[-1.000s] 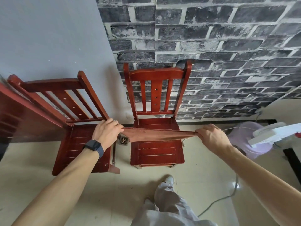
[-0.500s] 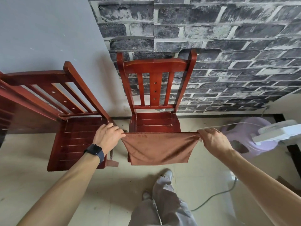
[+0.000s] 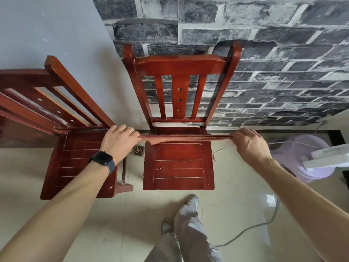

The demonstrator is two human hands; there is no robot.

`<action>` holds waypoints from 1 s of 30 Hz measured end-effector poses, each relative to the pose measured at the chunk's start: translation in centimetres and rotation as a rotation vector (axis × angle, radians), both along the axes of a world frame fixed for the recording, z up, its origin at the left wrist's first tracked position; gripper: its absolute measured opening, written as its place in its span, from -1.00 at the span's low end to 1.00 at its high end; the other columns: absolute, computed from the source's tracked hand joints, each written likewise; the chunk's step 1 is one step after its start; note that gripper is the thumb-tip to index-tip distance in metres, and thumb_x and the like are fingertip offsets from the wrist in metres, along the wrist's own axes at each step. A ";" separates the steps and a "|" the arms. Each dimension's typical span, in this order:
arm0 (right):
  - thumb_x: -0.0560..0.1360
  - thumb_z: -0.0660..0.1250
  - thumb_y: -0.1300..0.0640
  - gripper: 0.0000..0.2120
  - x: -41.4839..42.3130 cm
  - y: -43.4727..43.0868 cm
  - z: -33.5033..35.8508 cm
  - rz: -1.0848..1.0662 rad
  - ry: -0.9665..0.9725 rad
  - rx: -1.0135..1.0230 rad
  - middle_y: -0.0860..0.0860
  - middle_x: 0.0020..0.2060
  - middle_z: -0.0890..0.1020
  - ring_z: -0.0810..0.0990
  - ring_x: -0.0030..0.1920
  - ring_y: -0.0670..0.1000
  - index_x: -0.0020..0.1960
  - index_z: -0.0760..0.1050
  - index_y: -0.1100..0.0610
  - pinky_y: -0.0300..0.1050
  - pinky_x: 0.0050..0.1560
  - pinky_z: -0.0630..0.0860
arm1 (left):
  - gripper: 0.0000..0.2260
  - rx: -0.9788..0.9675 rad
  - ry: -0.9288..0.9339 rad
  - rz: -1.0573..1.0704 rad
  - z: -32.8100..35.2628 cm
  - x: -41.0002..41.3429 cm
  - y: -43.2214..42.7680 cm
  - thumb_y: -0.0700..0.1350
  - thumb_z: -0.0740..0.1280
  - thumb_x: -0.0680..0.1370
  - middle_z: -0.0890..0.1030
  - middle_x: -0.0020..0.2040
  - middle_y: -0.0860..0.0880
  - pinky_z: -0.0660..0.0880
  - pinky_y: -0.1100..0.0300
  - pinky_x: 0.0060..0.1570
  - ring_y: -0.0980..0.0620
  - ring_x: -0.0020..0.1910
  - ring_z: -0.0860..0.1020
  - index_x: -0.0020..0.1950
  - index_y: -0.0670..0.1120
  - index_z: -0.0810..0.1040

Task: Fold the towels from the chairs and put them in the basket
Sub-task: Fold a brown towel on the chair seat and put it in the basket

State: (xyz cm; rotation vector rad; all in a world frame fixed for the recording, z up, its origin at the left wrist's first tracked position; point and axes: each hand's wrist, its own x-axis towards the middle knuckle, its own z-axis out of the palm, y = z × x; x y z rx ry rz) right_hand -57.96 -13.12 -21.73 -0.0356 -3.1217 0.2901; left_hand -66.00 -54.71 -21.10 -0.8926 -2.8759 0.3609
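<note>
Above the chair seat (image 3: 178,165), left hand (image 3: 118,142) and right hand (image 3: 249,144) fingers pinch the edge-on towel (image 3: 185,138) taut.

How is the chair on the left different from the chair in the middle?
The left chair stands turned at an angle by the plain grey wall; the middle chair faces straight on against the brick wall. The towel is held over the middle chair's seat, not the left chair's. Both are red-brown wood with slatted backs.
</note>
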 end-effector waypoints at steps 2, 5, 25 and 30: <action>0.53 0.43 0.18 -0.89 0.7 -0.4 -1.6 -0.006 -0.005 -0.004 0.15 -0.07 0.66 0.60 -0.04 0.28 0.03 0.67 0.19 0.11 -0.20 0.61 | -0.88 0.015 -0.001 -0.002 -1.6 0.9 -0.1 -0.07 0.44 0.53 0.65 -0.19 -0.09 0.41 0.02 -0.20 -0.17 -0.19 0.57 -0.11 -0.11 0.67; 0.53 0.43 0.18 -0.89 2.7 -1.0 -5.2 -0.006 -0.086 -0.009 0.13 -0.06 0.66 0.59 -0.04 0.26 0.01 0.66 0.21 0.15 -0.23 0.63 | -0.91 0.003 -0.058 0.007 -5.2 3.1 -0.6 -0.11 0.51 0.47 0.64 -0.23 -0.08 0.38 0.04 -0.22 -0.16 -0.22 0.55 -0.18 -0.10 0.66; 0.49 0.49 0.10 -0.98 15.3 -4.4 -21.4 -0.518 -0.657 -0.501 -0.06 -0.21 0.65 0.60 -0.15 -0.03 -0.08 0.68 0.03 -0.20 -0.18 0.44 | -0.81 0.469 -0.911 0.741 -21.8 15.4 -3.0 0.11 0.45 0.50 0.66 -0.02 0.11 0.50 0.17 -0.06 0.05 0.01 0.61 0.04 0.06 0.70; 0.49 0.50 0.14 -0.95 9.8 -3.3 -22.3 -0.820 -0.453 -0.988 -0.11 -0.38 0.65 0.55 -0.35 -0.17 -0.12 0.65 0.10 -0.42 -0.33 0.43 | -0.70 1.090 -1.145 1.171 -24.0 9.1 -2.6 0.13 0.56 0.38 0.72 -0.01 0.06 0.50 0.03 0.26 0.04 0.11 0.64 0.02 0.03 0.70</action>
